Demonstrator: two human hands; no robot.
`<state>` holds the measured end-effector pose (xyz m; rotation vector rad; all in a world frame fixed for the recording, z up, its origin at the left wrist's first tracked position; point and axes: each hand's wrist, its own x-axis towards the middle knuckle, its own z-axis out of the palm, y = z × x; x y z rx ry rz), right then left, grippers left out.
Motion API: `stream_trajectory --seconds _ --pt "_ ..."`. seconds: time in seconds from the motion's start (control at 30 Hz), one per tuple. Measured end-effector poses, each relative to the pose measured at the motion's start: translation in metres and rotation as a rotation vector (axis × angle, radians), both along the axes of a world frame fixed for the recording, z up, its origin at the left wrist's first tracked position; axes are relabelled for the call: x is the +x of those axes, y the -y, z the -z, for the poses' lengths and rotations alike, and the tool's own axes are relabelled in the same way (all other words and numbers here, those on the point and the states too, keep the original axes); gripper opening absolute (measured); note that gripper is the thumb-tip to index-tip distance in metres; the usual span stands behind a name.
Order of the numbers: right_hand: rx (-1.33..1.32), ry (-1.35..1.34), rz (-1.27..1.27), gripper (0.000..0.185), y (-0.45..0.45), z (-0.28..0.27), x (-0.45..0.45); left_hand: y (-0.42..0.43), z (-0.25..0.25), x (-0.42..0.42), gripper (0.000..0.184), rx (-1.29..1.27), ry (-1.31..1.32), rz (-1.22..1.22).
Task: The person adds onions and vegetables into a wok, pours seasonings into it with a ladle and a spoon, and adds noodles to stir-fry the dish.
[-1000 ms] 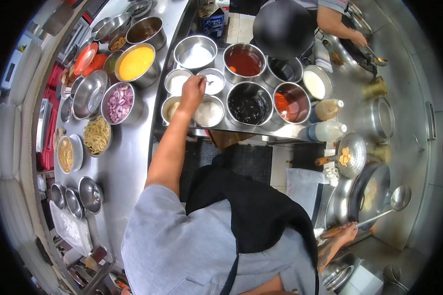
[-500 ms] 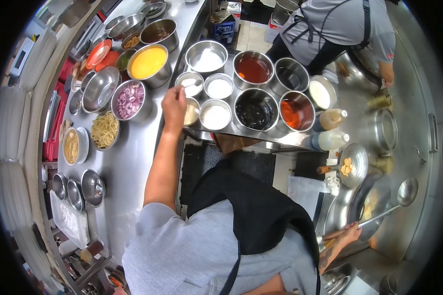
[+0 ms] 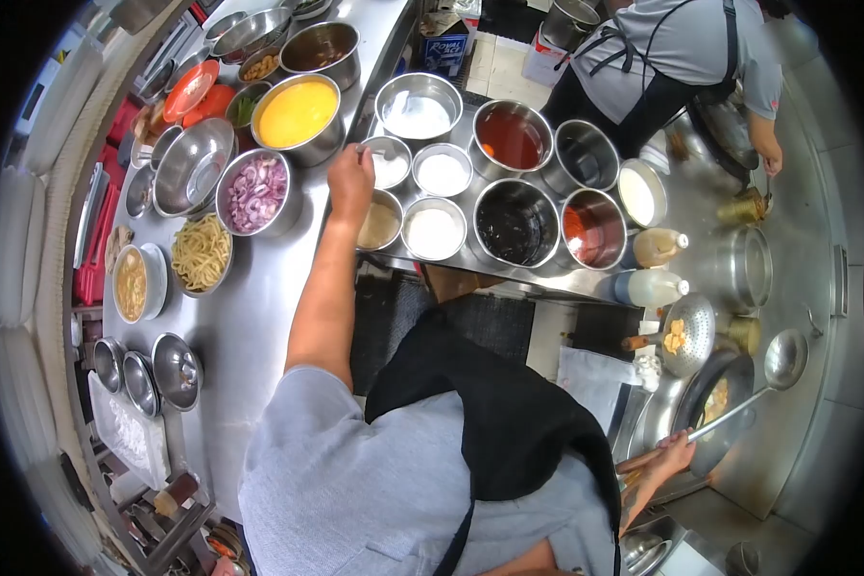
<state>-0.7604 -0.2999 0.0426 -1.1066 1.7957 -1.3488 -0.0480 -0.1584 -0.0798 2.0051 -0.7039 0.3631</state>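
My left hand is closed at the rim of a small steel bowl of white powder. A small spoon showed in its fingers a moment ago; now the fingers mostly hide it. Just below the hand is a bowl with beige contents. More white powder fills the neighbouring bowls. On the right, my right hand is wrapped round the long handle of a ladle. The ladle's bowl hangs beyond the far side of a wok with pale food in it.
Pots of dark red liquid and black liquid stand ahead, beside squeeze bottles. A perforated skimmer lies by the wok. The left counter carries red onions, noodles and yellow liquid. A co-worker stands ahead right.
My left hand has tipped slightly, and its spoon, earlier visible with white powder over the bowl, is now mostly hidden. The ladle has shifted slightly. The view has turned a little.
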Motion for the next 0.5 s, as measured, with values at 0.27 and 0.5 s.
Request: stream_trajectory --seconds 0.27,0.5 --pt "0.045 0.101 -0.112 0.025 -0.012 0.000 0.058 -0.009 -0.004 -0.003 0.012 -0.018 -0.066 0.082" --pt "0.168 0.151 -0.285 0.028 -0.026 -0.009 0.127 -0.025 0.008 0.004 0.014 -0.101 -0.209 0.034"
